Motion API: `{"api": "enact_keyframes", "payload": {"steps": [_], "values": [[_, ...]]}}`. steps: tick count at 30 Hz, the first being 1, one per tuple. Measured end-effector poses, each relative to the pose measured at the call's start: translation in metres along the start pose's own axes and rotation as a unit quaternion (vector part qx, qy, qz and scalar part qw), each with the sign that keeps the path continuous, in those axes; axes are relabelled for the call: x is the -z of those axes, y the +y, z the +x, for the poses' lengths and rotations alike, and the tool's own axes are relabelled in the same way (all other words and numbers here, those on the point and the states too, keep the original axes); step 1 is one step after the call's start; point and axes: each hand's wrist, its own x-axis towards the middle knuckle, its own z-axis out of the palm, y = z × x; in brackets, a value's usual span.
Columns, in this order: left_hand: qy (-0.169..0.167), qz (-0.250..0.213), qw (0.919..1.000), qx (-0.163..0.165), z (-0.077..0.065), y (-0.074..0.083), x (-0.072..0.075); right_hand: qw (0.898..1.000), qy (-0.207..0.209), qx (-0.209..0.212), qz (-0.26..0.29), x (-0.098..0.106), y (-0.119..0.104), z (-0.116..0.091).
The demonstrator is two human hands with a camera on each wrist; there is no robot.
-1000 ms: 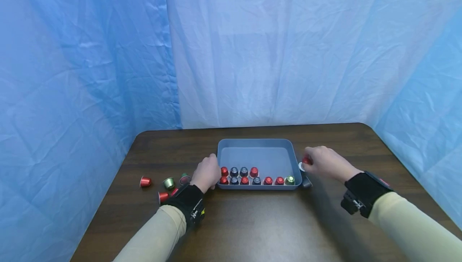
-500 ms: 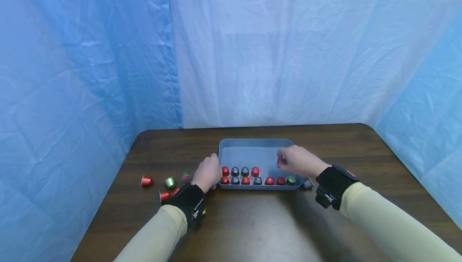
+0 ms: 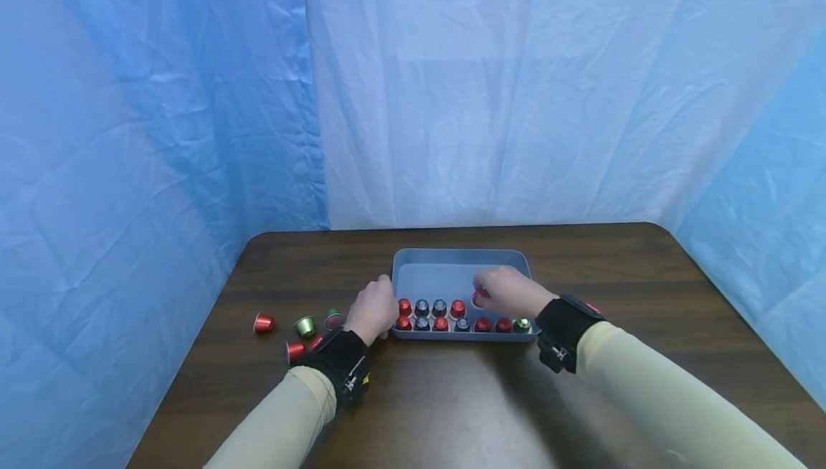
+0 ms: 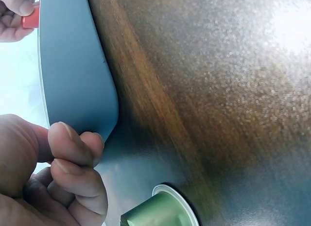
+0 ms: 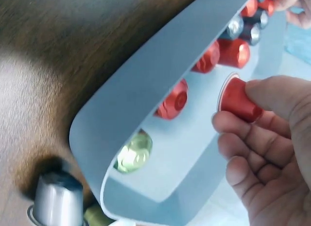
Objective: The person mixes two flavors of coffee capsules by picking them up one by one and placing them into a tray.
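My right hand (image 3: 513, 293) pinches a red coffee capsule (image 5: 238, 99) between thumb and fingers, above the grey-blue tray (image 3: 461, 336). At the tray's left end, my left hand (image 4: 73, 172) grips the wall near the front corner with curled fingers. Capsules stand in two rows along the tray's front: a longer front row of red, dark and a green capsule (image 5: 134, 152) at its right end, and a shorter second row from the left. The held capsule is just right of the second row's last red capsule (image 3: 457, 309), apart from the tray floor.
Several loose capsules lie on the dark wooden table (image 3: 439, 411) left of the tray, among them a red one (image 3: 263, 323) and a green one (image 3: 305, 326). A silver-grey capsule (image 5: 58, 199) stands outside the tray's right end. Blue curtains (image 3: 490, 96) hang behind.
My right hand has carried the red capsule leftward from outside the tray's right end to over its inside, beside the second row. The left hand has stayed on the tray.
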Motion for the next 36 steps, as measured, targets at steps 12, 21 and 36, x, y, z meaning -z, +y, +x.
{"api": "enact_keyframes", "payload": {"steps": [12,21,36], "values": [[0.001,0.006,1.0,0.002,0.0,0.001,0.001,1.0,-0.02,-0.006,-0.001,-0.013,0.0,0.008],[-0.001,0.008,0.9999,0.007,0.001,0.001,0.0,0.999,-0.033,-0.011,0.0,-0.022,0.006,0.01],[0.002,0.006,1.0,0.001,0.001,0.001,-0.003,0.999,-0.028,-0.017,0.009,-0.017,0.008,0.004]]}}
